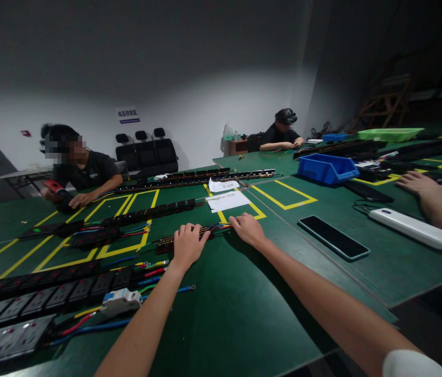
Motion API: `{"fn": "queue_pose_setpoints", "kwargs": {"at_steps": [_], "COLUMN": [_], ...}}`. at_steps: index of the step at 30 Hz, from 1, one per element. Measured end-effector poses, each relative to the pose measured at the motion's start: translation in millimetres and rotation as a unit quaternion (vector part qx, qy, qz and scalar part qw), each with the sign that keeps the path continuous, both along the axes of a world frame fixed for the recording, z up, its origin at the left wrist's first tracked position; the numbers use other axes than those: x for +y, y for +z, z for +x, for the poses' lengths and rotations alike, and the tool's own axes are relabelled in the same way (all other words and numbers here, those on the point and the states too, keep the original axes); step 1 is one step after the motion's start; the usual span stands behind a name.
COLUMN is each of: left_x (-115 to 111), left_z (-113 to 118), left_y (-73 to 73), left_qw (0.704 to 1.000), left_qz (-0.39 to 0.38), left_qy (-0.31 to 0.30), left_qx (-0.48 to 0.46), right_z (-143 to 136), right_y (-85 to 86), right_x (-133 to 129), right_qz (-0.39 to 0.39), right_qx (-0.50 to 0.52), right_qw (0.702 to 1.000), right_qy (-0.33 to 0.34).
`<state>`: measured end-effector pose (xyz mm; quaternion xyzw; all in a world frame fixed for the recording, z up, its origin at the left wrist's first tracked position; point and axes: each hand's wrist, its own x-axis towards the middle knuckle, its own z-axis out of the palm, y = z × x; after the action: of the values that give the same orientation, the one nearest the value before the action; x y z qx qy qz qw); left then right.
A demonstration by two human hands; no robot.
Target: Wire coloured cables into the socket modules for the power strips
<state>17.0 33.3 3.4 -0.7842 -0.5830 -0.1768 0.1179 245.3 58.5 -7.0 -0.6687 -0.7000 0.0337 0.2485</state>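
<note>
My left hand [188,244] is wrapped over a short dark strip [165,242] with thin brass-coloured lines along it. Much of that strip is hidden under the palm and fingers. From its right end, coloured wires [219,227] run to my right hand [247,229], whose fingertips are closed on their ends. Just behind the hands lie two white paper sheets with print, the nearer one a flat sheet [228,201]. At the left, black socket strips [42,299] rest with red, blue and yellow wires, and a white circuit breaker [122,299] sits among them.
A phone [333,237], a white power bank [415,228] and a blue bin [326,169] stand right of my hands. Another person's hand [425,184] rests at the right edge. A co-worker [83,167] with a red-and-black tool sits across the green table [244,303]; another sits farther back.
</note>
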Motion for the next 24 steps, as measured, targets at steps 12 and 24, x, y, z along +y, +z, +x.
{"fn": "queue_pose_setpoints", "kwargs": {"at_steps": [12,24], "left_x": [0.5,0.2], "left_z": [-0.4,-0.1], "left_y": [-0.1,-0.7], "left_qw": [1.000,1.000], "left_qz": [-0.002,0.001], "left_qy": [-0.003,0.006], "left_qx": [-0.002,0.005], "right_z": [-2.3,-2.5], "right_y": [-0.1,-0.6], "right_x": [-3.1,-2.5], "right_qz": [0.064,0.049], "right_qx": [0.031,0.026], "right_qw": [0.996,0.998], "right_qy": [-0.045,-0.030]}}
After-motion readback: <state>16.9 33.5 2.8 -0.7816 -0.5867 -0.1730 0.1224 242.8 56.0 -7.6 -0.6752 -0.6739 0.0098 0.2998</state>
